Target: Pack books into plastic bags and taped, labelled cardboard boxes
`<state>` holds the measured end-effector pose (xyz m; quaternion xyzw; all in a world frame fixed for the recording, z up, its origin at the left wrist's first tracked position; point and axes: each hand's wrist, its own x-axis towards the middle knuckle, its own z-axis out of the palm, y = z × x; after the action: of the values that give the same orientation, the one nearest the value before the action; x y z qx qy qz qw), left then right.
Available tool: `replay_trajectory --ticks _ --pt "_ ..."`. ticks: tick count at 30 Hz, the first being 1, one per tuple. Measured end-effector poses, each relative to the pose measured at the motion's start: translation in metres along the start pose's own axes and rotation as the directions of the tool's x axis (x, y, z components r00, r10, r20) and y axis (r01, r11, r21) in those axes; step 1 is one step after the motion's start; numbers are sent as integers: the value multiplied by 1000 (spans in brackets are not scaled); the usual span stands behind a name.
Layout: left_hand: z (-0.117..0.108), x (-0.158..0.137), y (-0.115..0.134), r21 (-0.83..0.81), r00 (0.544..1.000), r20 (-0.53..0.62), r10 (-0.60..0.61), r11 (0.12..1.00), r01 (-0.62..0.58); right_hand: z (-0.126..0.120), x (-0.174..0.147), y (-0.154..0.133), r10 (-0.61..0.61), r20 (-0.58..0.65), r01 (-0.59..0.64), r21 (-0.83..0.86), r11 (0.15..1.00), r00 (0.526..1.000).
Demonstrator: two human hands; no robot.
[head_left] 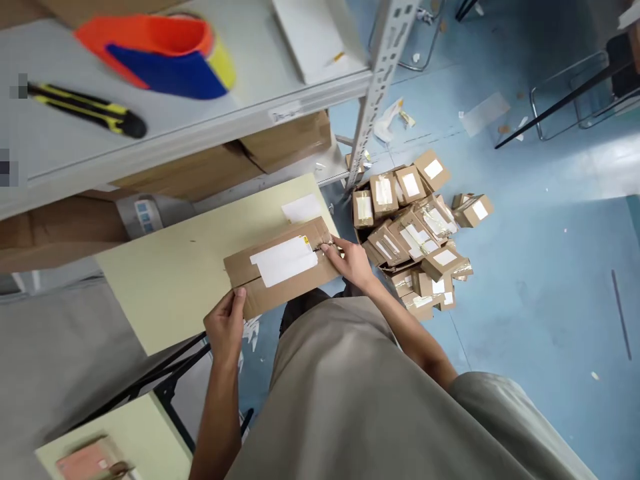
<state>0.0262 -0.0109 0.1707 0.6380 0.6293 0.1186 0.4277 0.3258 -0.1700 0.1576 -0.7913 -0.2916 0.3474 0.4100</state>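
A flat cardboard box point(280, 293) with a white label point(285, 260) on its upper face is held over the near edge of a pale yellow table point(170, 273). My left hand point(226, 323) grips its near left corner, thumb on top. At the opposite end, my right hand point(351, 262) pinches the right edge, where the tape looks crumpled. Beyond the box a white paper sheet point(303, 208) rests on the table. The undersides of both hands' grips are hidden.
A metal shelf point(250, 110) above the table carries an orange and blue tape dispenser point(165, 57) and a black and yellow utility knife point(87, 109). Several small labelled boxes point(413, 227) are heaped on the blue floor to the right. Another table point(145, 427) stands at lower left.
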Motion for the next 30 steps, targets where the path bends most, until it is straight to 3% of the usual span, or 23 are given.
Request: replay_trajectory --ticks 2,5,9,13,19,22,25,30 --pt "31 -16 32 -21 999 45 -21 1000 22 -41 -7 16 47 -34 -48 -31 998 998" --pt "82 -34 70 -79 979 202 -27 996 43 -97 -18 44 114 -117 -118 -24 993 987" --pt "145 -43 104 -117 911 412 20 993 32 -155 -23 83 189 -253 -182 52 982 949" --pt "195 -39 127 -145 832 542 120 988 -49 -197 -17 111 178 -362 -144 121 982 915" --pt "259 -22 156 -190 770 593 235 970 -150 -251 11 144 123 -397 -95 89 991 909" --pt "299 -12 173 -210 749 598 285 958 -198 -278 40 166 52 -433 -32 53 998 900" --pt "339 -2 189 -210 751 578 320 947 -242 -305 76 190 -24 -509 25 -5 1000 860" --pt "387 23 220 -245 719 553 422 906 -344 -348 118 221 -85 -529 65 -56 996 844"
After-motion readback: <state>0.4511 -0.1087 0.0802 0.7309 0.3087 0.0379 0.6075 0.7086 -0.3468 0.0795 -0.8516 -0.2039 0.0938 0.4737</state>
